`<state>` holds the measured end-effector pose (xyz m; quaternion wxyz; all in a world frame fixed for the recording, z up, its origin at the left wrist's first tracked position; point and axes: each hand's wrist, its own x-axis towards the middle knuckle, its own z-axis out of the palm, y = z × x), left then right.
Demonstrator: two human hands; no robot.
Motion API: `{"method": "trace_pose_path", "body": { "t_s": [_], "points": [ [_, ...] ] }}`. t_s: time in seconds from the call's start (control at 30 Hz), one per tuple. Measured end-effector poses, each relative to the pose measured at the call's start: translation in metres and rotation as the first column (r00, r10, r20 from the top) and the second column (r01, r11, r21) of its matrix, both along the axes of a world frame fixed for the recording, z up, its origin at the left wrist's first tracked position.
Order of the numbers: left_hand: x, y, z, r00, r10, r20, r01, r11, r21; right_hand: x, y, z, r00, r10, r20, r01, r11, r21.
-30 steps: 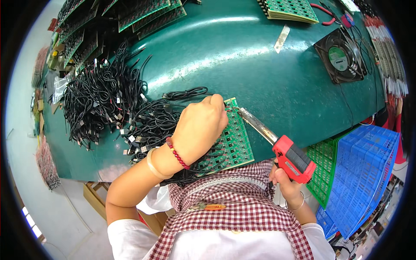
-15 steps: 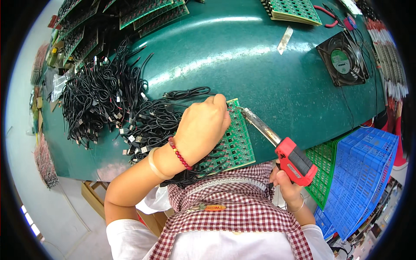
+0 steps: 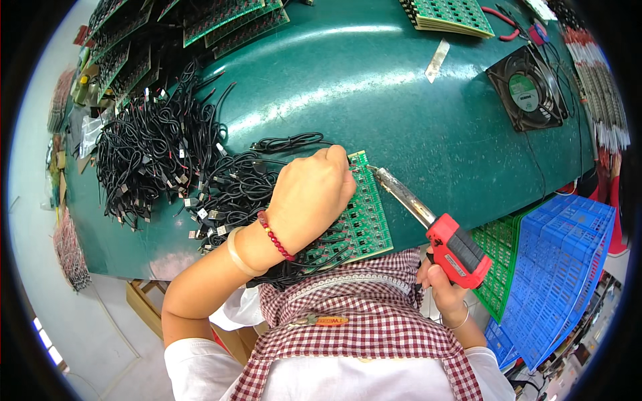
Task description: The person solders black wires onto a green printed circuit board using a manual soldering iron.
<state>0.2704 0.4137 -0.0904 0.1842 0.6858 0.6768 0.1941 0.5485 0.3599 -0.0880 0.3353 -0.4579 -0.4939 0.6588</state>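
My left hand is closed over the upper left part of a green circuit board, its fingertips mostly hidden. A black cable runs into its curled fingers. My right hand grips a soldering iron with a red and black handle. The iron's metal shaft slants up and left, and its tip is at the board's upper right edge; whether it touches I cannot tell. Several thin black leads lie across the board's lower left, under my left wrist.
Black USB cables are heaped on the green table at left. Stacked circuit boards stand at the back, with more boards back left. A fan stands at right, above blue and green crates.
The soldering iron has shifted very slightly right and down, its tip a little farther from the left fingers. My left hand stays almost in place over the board.
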Motion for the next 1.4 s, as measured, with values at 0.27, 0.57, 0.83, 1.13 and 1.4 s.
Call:
{"method": "trace_pose_path", "body": {
  "t_s": [0.27, 0.57, 0.83, 1.13, 1.4],
  "points": [
    [0.0, 0.002, 0.004, 0.999, -0.017, -0.029, 0.016, 0.999, -0.034, 0.005, -0.011, -0.01, 0.996, 0.071, 0.056, -0.075, 0.995, 0.071],
    [0.0, 0.002, 0.003, 0.999, -0.049, -0.023, 0.049, 0.999, -0.003, 0.005, -0.011, -0.007, 0.989, 0.126, 0.073, -0.123, 0.992, -0.036],
    [0.001, 0.004, 0.002, 0.998, -0.059, -0.028, 0.059, 0.998, -0.002, 0.002, -0.018, -0.009, 0.997, 0.071, 0.028, -0.071, 0.997, -0.01],
    [-0.001, 0.002, 0.004, 0.999, -0.048, -0.016, 0.049, 0.998, 0.03, 0.0, -0.016, -0.011, 0.999, 0.05, 0.022, -0.049, 0.999, -0.019],
    [-0.034, 0.022, 0.031, 0.986, -0.018, -0.166, 0.024, 0.999, 0.034, -0.006, -0.007, -0.006, 0.988, -0.155, -0.028, 0.156, 0.986, 0.055]
  ]
}}
